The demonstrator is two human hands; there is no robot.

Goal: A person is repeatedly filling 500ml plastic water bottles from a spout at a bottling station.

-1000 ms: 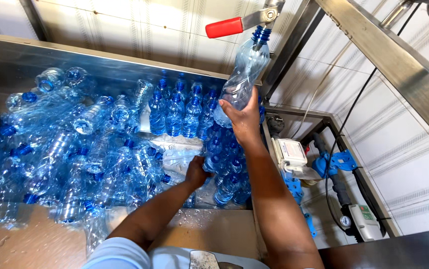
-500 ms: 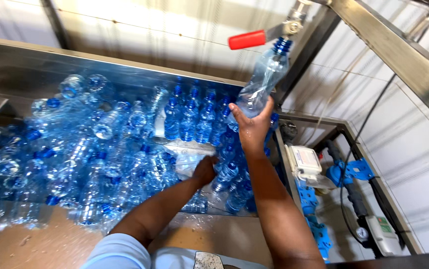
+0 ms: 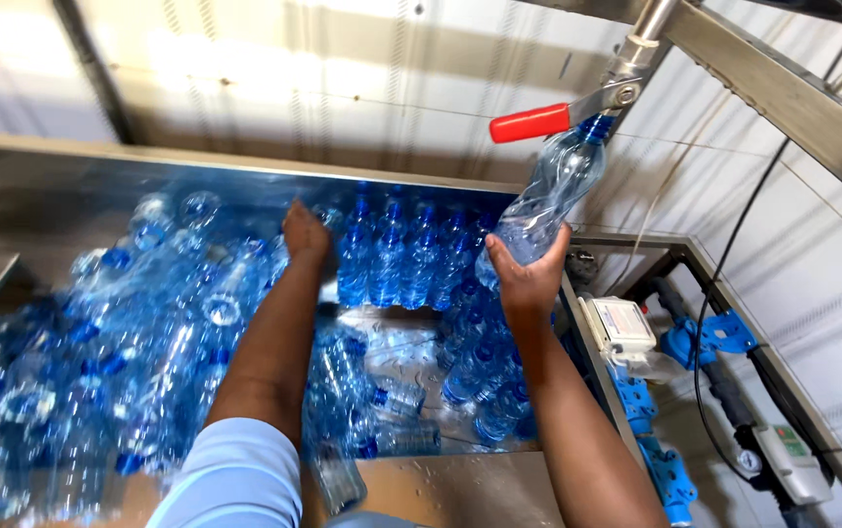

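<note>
Right hand (image 3: 529, 269) stays clamped around the base of a clear plastic bottle with blue cap (image 3: 550, 200), neck held up under the red-handled lever tap (image 3: 563, 115). Left hand (image 3: 306, 233), half a second ago low near the tray's front, now reaches far back, fingers loosely open over the upright blue-capped bottles (image 3: 397, 256) in the steel trough (image 3: 245, 166); no grasp visible. Filling position unchanged.

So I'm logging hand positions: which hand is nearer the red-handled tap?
Right. The right hand holds a clear bottle up to the red-handled tap, just below it; the left hand is far off over the bottles in the trough.
</note>
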